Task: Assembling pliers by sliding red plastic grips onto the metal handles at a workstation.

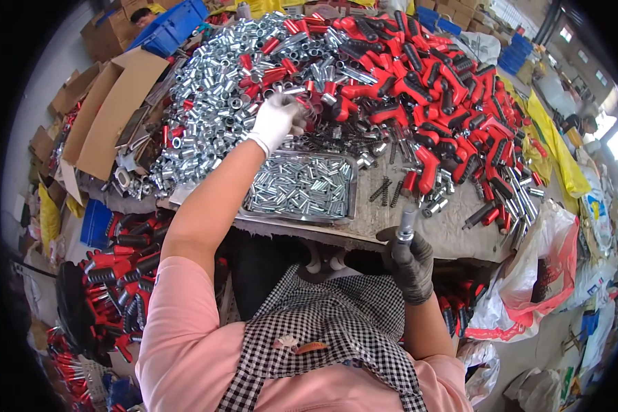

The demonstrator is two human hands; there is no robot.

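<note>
My left hand, in a white glove, reaches over the parts heap with its fingers apart and slightly blurred. Beside its fingertips lie red sleeves and loose coil springs; nothing shows held. Below that hand a metal tray contains many short silver pins. At the table's front edge, my right hand in a dark grey glove is closed around a shiny metal socket-like tube, which points upward. Part of the tube is hidden by the fingers.
Silver cylindrical sleeves heap up at left; red-and-black pistol-shaped handles cover the right. A cardboard box and blue crate stand at far left. More handles lie below the table, and a plastic sack hangs at right.
</note>
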